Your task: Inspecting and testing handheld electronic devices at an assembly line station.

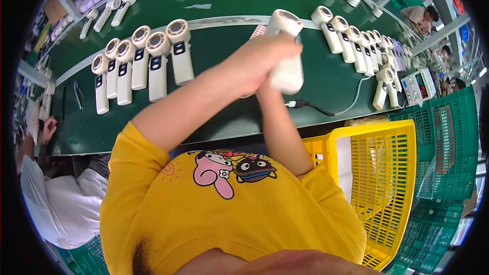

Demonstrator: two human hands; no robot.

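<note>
Over the middle of the bench, my left hand [265, 56] is closed around a cream handheld fan [288, 76]. The fan's round head points away from me, and its handle end is toward me. My right hand [264, 85] is beneath my left wrist, close to the fan's handle. Its fingers are hidden behind the left hand and forearm, so what they do cannot be seen. Just beyond my hands, a red-and-white patterned piece [258, 31] partly shows. On the bench to the right of the fan lies a cable plug [293, 104] with a grey lead.
Several cream fans [157, 79] lie in a group at left, and more fans [356, 51] line the right. A meter box [418, 86] stands at far right. A yellow basket [379, 173] and green crates [445, 142] are at my right. Another person's hand [49, 129] is at far left.
</note>
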